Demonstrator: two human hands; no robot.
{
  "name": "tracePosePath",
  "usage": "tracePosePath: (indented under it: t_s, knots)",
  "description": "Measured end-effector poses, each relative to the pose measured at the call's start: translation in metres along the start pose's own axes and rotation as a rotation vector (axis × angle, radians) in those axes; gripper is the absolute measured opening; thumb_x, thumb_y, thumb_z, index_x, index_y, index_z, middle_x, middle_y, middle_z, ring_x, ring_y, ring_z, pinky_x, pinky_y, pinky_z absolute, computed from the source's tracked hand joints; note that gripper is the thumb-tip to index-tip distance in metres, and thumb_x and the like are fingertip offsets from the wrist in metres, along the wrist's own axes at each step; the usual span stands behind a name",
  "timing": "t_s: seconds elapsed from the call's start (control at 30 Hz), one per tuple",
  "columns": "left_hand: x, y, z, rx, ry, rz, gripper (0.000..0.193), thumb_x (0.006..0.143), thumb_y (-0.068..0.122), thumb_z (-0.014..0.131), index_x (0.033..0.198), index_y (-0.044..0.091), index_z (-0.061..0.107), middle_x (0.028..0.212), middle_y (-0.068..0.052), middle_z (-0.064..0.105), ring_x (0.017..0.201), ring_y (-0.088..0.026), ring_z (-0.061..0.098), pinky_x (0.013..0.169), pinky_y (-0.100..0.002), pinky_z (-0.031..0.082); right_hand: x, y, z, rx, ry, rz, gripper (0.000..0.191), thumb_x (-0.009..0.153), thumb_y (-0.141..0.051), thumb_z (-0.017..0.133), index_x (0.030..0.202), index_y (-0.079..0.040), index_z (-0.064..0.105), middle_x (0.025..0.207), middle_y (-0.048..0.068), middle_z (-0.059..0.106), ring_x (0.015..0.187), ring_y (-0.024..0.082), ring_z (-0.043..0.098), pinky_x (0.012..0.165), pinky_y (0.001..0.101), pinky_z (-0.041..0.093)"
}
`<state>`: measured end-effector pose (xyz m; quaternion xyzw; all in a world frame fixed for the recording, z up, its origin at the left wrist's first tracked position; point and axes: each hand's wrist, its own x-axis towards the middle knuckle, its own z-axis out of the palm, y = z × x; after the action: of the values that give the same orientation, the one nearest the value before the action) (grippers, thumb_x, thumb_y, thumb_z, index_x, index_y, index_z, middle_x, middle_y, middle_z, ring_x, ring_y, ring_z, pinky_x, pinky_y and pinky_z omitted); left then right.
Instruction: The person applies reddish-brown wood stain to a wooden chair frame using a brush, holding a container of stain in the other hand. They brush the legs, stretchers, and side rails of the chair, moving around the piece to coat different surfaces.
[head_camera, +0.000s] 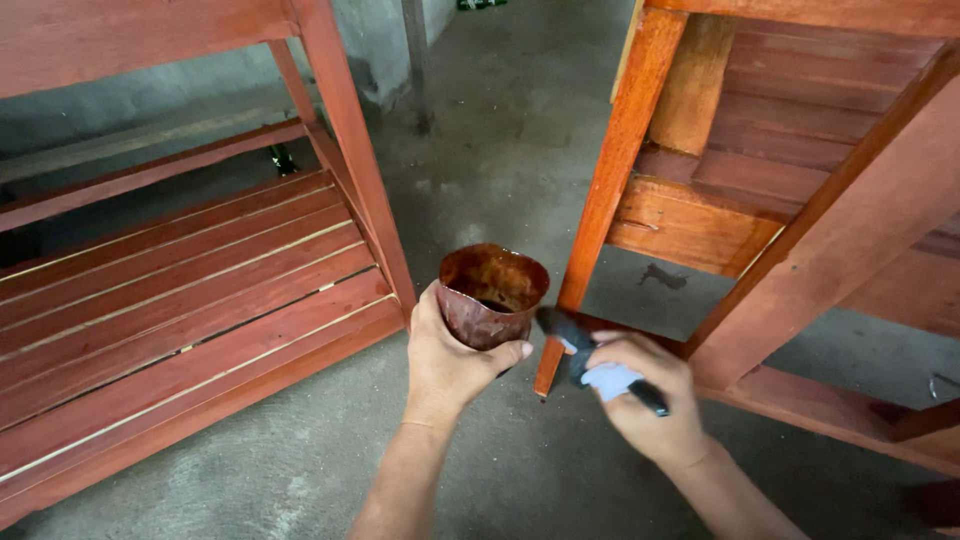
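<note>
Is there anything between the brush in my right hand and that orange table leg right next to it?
Nothing visible stands between them. The brush in the right hand sits right beside the orange leg. The stained cup in the left hand is off to the side, not in the gap.

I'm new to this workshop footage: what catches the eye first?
At centre, the left hand grips a stain-smeared brown cup, and the right hand holds a dark-handled brush beside it. Red-stained slatted wooden furniture fills the left; an orange-brown wooden frame stands right.
</note>
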<state>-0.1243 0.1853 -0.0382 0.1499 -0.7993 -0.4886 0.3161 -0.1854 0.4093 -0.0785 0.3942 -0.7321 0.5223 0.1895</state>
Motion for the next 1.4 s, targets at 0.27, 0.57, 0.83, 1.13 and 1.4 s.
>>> tracePosePath:
  t_s: [0.27,0.57,0.83,1.13,1.4]
  knots:
    - [0.001,-0.022,0.002,0.033,-0.012,-0.075,0.108,0.041,0.027,0.101,0.133,0.003,0.050,0.128,-0.013,0.060,0.120,-0.026,0.061,0.102,-0.038,0.052,-0.056,0.091,0.054,-0.088,-0.357,0.099,0.028,0.068,0.000,0.075,0.093,-0.011,0.069,0.105,0.008,0.073,0.103,0.029,0.072,0.083,0.0376,0.056]
    - [0.004,-0.047,-0.001,0.073,0.018,-0.075,0.108,0.041,0.026,0.101,0.133,0.002,0.049,0.128,-0.013,0.062,0.119,-0.026,0.064,0.102,-0.038,0.053,-0.102,0.155,0.078,-0.288,-0.491,0.060,0.032,0.062,0.001,0.074,0.090,-0.014,0.068,0.111,0.007,0.071,0.105,0.032,0.067,0.081,0.0427,0.055]
    - [0.005,-0.039,0.026,-0.006,-0.012,-0.067,0.107,0.043,0.024,0.101,0.133,0.001,0.049,0.129,-0.013,0.061,0.120,-0.025,0.064,0.102,-0.037,0.054,-0.145,0.174,0.063,0.262,0.419,0.970,0.034,0.077,0.011,0.074,0.105,-0.004,0.064,0.106,0.017,0.069,0.095,0.029,0.070,0.081,0.0392,0.058]
    - [0.006,-0.045,0.060,0.015,-0.109,-0.145,0.111,0.041,0.023,0.101,0.136,0.004,0.047,0.131,-0.011,0.060,0.121,-0.023,0.063,0.104,-0.036,0.053,-0.107,0.226,0.072,0.727,0.909,1.367,0.037,0.082,0.011,0.069,0.116,0.001,0.058,0.115,0.011,0.064,0.100,0.028,0.069,0.073,0.0377,0.062]
    - [0.003,-0.057,0.064,-0.017,-0.094,-0.072,0.106,0.044,0.021,0.101,0.134,0.002,0.048,0.130,-0.012,0.063,0.120,-0.023,0.065,0.103,-0.035,0.054,-0.118,0.247,0.085,0.969,0.758,1.388,0.027,0.091,-0.001,0.068,0.116,0.000,0.059,0.121,0.008,0.063,0.108,0.027,0.067,0.086,0.0384,0.060]
